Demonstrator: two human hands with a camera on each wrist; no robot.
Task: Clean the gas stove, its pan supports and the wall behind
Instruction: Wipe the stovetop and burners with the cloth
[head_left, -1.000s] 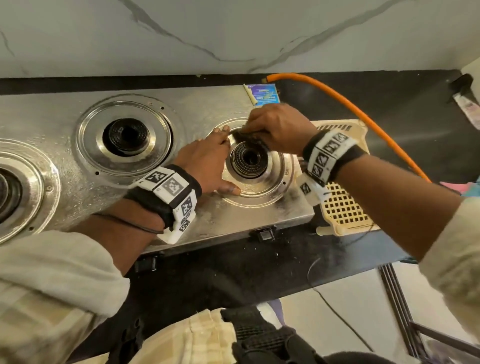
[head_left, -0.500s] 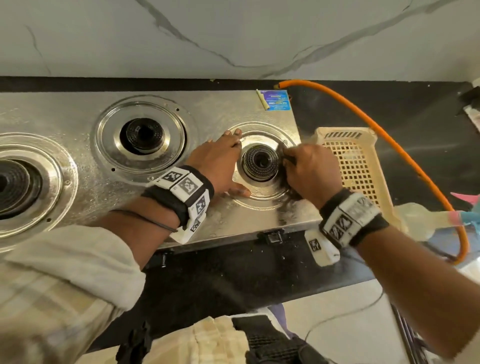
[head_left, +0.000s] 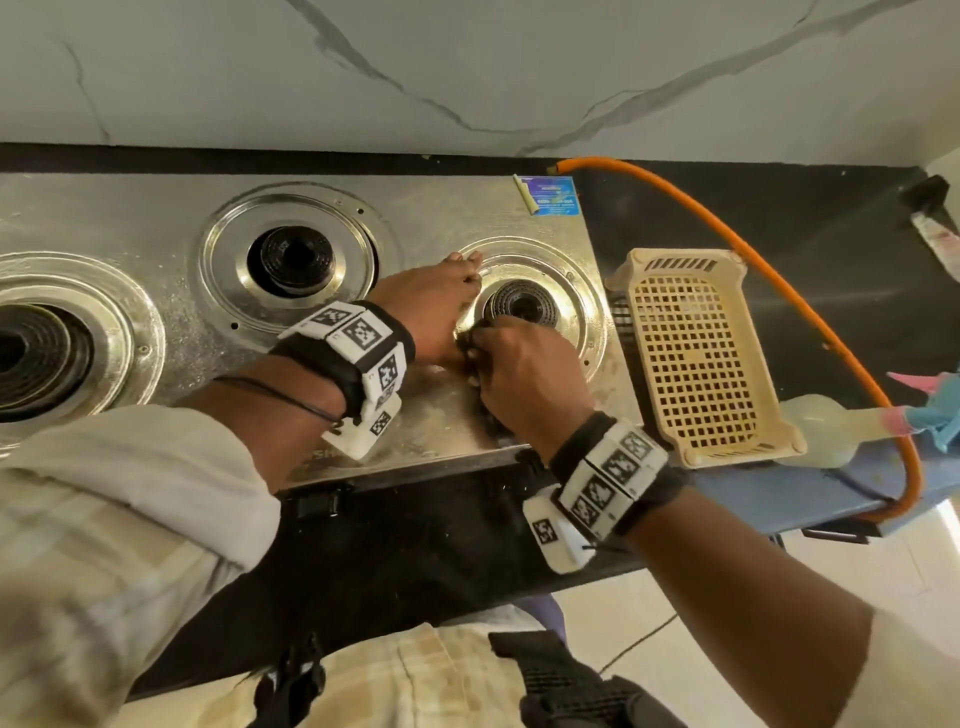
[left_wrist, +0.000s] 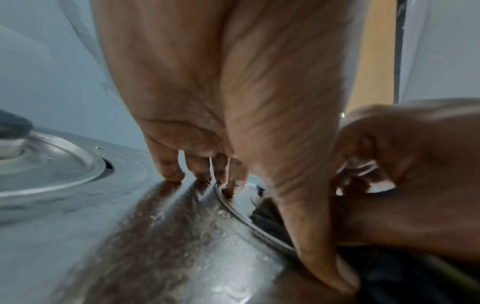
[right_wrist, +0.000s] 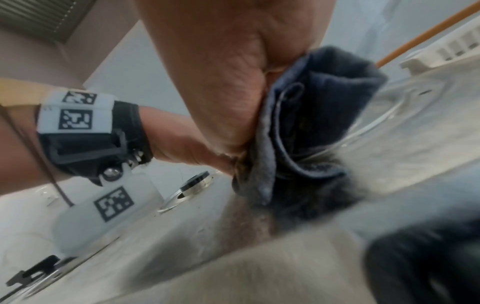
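right hand (head_left: 524, 374): curled tight round a dark blue-grey cloth (right_wrist: 311, 123), wad pressed on the near-left rim of the right burner ring (head_left: 582, 291)
left hand (head_left: 431, 306): flat, fingers (left_wrist: 168, 164) straight, tips planted on the steel at the ring's left edge; thumb alongside the cloth; bracing, holding nothing
hands together: touching or nearly so at the ring's near-left side
cloth: soft, folded thick, looks damp; likely to bunch, so best gripped as a wad and driven from the heel of the palm
gas stove (head_left: 441, 218): brushed steel top, wet beads and streaks; probably slick, stiff, too heavy to shift under a wipe
burner (head_left: 519, 306): dark ribbed head, bare; no pan supports seen on any of the three burners
outward: cream plastic basket (head_left: 696, 353) just beside the stove's right edge; orange gas hose (head_left: 779, 280) arcing behind it; spray bottle (head_left: 831, 431) near the basket's front
wall (head_left: 467, 67): marble-veined, behind the stove, untouched at present
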